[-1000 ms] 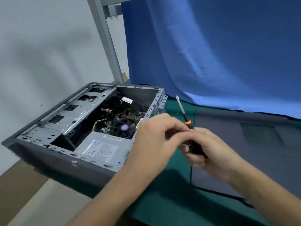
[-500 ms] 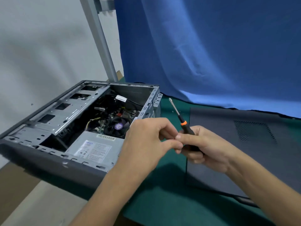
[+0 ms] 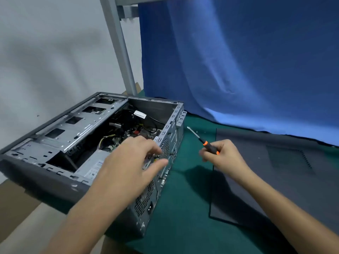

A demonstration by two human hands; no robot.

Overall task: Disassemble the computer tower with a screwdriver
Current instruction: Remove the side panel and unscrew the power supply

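Observation:
The grey computer tower (image 3: 60,143) lies on its side with the side panel off, showing drive bays, cables and a power supply. My left hand (image 3: 132,162) hovers over the tower's rear edge, fingers loosely spread toward the perforated back plate (image 3: 166,146), holding nothing that I can see. My right hand (image 3: 222,156) grips the black and orange handle of a screwdriver (image 3: 199,137), whose shaft points up and left, clear of the case.
The removed dark grey side panel (image 3: 275,173) lies flat on the green mat (image 3: 183,208) to the right of the tower. A blue cloth (image 3: 238,61) hangs behind. A grey metal post (image 3: 121,46) stands at the back by the white wall.
My hands were together at the screwdriver handle; the left hand has let go and moved left to the tower's back edge. The right hand keeps the screwdriver.

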